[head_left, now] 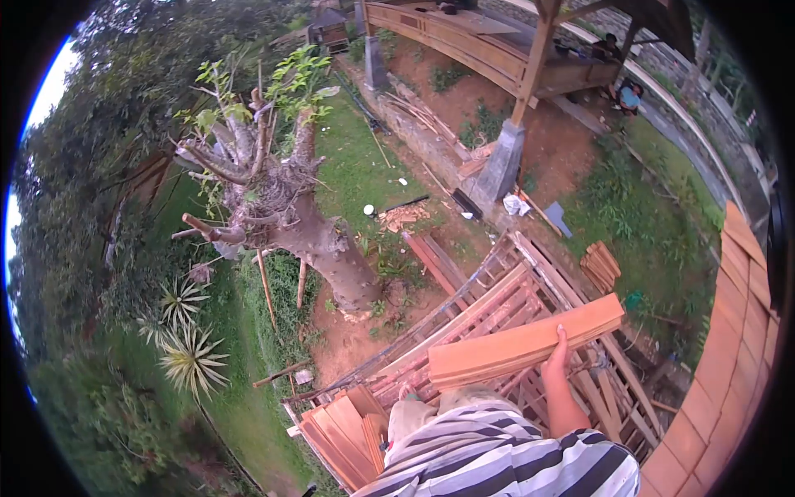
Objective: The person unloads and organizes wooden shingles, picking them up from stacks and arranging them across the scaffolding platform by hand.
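Observation:
My right hand (557, 358) is closed around a stack of long wooden shingles (522, 338), the thumb lying over the top one. The stack is held across the front of my body, above the scaffold. My left hand does not show anywhere. More loose wooden shingles (344, 435) lie on the scaffold to my left, beside my leg. At the right edge runs a roof slope (712, 389) covered with similar wooden shingles.
I am high on a wooden scaffold (489, 302) with open gaps between its bars. A cut-back tree (327, 248) rises ahead-left. Beyond stand a raised wooden pavilion (472, 45) and its concrete post base (499, 164). Another bundle of shingles (599, 266) lies below; a person (628, 97) is far right.

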